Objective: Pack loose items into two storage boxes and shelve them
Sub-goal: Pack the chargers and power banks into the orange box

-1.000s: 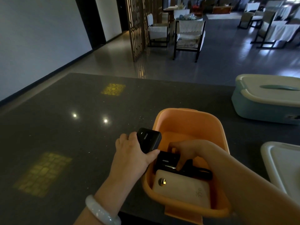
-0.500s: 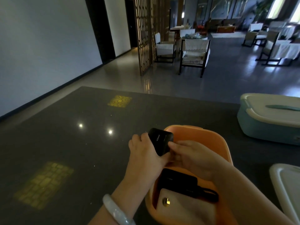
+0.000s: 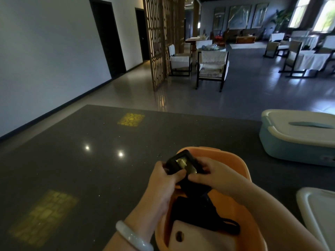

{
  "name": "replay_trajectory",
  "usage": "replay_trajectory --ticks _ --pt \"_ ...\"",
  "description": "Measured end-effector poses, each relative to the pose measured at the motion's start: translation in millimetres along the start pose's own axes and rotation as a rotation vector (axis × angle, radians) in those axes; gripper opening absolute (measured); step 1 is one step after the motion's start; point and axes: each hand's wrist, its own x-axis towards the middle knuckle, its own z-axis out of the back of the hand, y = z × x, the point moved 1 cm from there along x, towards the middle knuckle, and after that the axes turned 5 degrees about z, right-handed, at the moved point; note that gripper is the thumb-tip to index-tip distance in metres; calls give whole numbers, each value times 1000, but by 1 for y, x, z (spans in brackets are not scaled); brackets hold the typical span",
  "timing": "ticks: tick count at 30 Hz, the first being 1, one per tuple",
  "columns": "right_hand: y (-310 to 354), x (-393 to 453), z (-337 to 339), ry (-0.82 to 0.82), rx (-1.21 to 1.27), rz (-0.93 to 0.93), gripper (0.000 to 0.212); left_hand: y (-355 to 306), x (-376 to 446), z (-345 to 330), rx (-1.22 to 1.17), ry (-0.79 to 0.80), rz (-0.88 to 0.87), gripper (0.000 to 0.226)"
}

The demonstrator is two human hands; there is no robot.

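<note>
Orange storage box (image 3: pixel 233 165): open-topped plastic tub, standing on the dark speckled table (image 3: pixel 76 160) at the near edge, directly in front of the person. Contents, as far as visible: one black device (image 3: pixel 192 205) with a black cord loop (image 3: pixel 228 227) trailing toward the right wall; one pale cream power bank (image 3: pixel 195 238) with a small round button on its face, lying nearest the camera.

Black charger (image 3: pixel 183 163): small glossy rounded block, pale lettering on its face too small to read. Held above the far-left part of the orange box, tilted, clear of the items inside.

Left hand (image 3: pixel 163 183): fingers curled round the charger's left side, thumb pressed across its near edge. Pale bangle (image 3: pixel 132 236) on the wrist.

Right hand (image 3: pixel 212 174): fingers curled round the charger's right side, thumb near the lower face. Both hands grip the same item.

Teal storage box (image 3: pixel 290 151): lidded, cream lid with a teal handle strip, on the table's far right, well apart from the orange box.

White lid or box (image 3: pixel 319 211): cut off at the right edge of the view, near the orange box; which it is cannot be told.

Table surface: two yellow patterned light patches (image 3: pixel 131 119) and two bright ceiling-light reflections (image 3: pixel 120 153) to the left.

Background: wooden lattice screen (image 3: pixel 161 37), white-cushioned chairs (image 3: pixel 212 67) on a grey floor, dark doorways in the left wall.
</note>
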Motion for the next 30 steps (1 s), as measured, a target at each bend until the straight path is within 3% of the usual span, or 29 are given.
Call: replay_trajectory --ticks 3,6,9,12,16,20,24,30 --pt "3 5 -8 -26 -308 68 49 5 -2 -7 5 -38 -38 31" --pt "-6 3 -2 -31 -262 92 37 8 -2 2 371 -172 -237 22" --pt "-24 4 6 32 -336 22 41 16 5 22 662 -285 -437 33" --pt "-41 9 6 184 -402 -92 47 27 13 30 752 -155 -283 44" --pt "-46 17 -6 363 -430 -138 56 42 6 25 603 61 -156 34" --pt "-53 20 -18 419 -463 -166 67 46 3 28 493 68 -122 13" --pt "-59 19 -16 437 -407 -230 72 48 2 29 452 76 -106 10" --pt "-62 23 -10 382 -290 -274 47 52 5 30 463 88 -132 11"
